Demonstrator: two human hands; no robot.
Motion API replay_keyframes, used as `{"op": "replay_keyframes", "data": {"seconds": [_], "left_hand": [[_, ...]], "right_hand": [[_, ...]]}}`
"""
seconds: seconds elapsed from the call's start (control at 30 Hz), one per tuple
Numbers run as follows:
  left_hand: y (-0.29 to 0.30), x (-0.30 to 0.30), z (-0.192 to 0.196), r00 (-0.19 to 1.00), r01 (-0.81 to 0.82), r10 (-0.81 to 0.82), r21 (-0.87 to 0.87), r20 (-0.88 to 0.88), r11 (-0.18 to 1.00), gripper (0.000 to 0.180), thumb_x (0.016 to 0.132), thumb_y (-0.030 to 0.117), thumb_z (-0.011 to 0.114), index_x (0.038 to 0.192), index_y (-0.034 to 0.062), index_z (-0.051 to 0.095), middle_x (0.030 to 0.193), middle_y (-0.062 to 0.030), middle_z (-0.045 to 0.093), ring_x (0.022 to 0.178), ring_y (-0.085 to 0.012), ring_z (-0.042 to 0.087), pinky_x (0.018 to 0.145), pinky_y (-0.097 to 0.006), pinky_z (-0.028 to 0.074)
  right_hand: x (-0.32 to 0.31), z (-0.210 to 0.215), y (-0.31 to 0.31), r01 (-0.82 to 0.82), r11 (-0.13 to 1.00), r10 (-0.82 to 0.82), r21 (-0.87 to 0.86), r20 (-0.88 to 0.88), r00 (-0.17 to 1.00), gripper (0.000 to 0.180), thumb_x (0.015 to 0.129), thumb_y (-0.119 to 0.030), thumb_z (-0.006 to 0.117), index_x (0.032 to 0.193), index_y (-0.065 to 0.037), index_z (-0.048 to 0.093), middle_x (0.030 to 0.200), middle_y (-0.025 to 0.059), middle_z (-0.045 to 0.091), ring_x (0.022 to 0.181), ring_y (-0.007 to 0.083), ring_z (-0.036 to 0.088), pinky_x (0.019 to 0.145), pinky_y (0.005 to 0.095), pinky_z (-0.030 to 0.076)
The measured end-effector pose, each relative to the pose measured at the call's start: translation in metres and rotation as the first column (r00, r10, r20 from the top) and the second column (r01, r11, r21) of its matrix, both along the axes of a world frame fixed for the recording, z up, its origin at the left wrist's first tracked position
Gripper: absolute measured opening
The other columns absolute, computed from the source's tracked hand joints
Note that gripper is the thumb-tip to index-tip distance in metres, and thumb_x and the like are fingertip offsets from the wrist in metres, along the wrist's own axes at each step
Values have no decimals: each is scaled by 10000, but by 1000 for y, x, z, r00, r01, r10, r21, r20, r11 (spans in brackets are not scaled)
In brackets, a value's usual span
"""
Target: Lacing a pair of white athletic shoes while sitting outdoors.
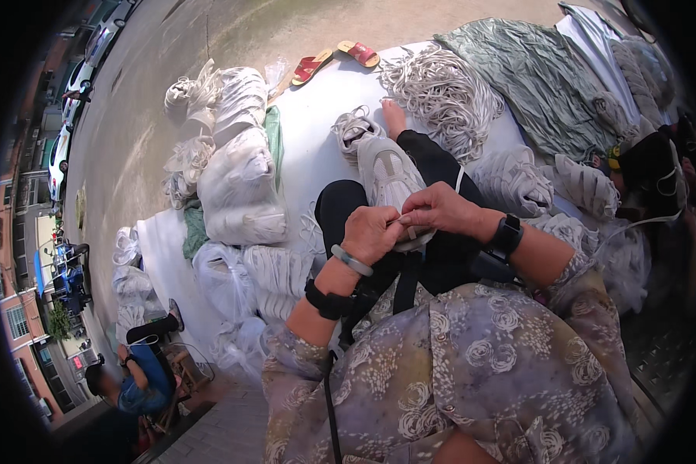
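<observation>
A pale grey and white sneaker (389, 172) rests on my lap between my knees, toe pointing away. My left hand (373, 232) is closed in a pinch over the shoe's near part. Against it my right hand (443, 211) pinches too, and the fingertips of both meet. A thin white shoelace (460, 179) sticks up behind my right hand; the piece between my fingertips is mostly hidden. Just beyond the sneaker lies another light shoe (355, 130) with a dark opening.
A heap of loose white laces (445, 97) lies ahead on a white sheet (317, 108). Stacked shoes in bundles (243, 185) stand left, more bundles (514, 182) right. Red sandals (336, 60) and a green tarp (530, 77) are farther off. Another person (143, 379) sits at lower left.
</observation>
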State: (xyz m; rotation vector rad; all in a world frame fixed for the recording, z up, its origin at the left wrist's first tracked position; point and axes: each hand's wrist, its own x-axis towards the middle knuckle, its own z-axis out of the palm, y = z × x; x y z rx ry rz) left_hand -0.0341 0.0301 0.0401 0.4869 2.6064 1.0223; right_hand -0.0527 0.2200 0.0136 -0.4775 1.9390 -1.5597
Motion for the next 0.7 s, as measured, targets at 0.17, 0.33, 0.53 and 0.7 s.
{"op": "replay_keyframes", "data": {"seconds": [0.17,0.33,0.53,0.7], "left_hand": [[-2,1,-6,990,49,-44,32,-136,998,158,741,210,639,697,58,636,618,-143,576,571,-297,586,514,-349,439],[1,-3,-16,973,54,-52,0,-224,999,148,735,194,634,675,59,617,607,-144,563,573,-316,572,514,-369,435],[2,-17,-24,979,-35,26,-42,-200,998,136,723,171,630,713,39,598,650,-143,577,604,-308,580,532,-357,445],[-7,-30,-52,954,-278,290,137,-72,951,117,713,105,646,770,16,597,651,-81,588,564,-162,568,553,-266,451]], "right_hand": [[2,-3,-2,1,996,1,-84,23,1000,172,807,-168,628,887,-16,639,644,35,585,607,59,492,590,251,436],[-6,2,-5,-18,1000,18,-1,31,999,160,793,-130,606,905,-20,636,663,94,599,593,96,519,593,258,444],[-21,-15,-3,84,988,-43,128,-292,955,130,767,-101,552,844,-34,631,687,120,614,634,224,600,605,319,461],[-36,-23,-12,262,936,-89,236,-563,822,89,751,-112,533,777,-61,602,732,123,589,746,303,586,671,393,457]]}}
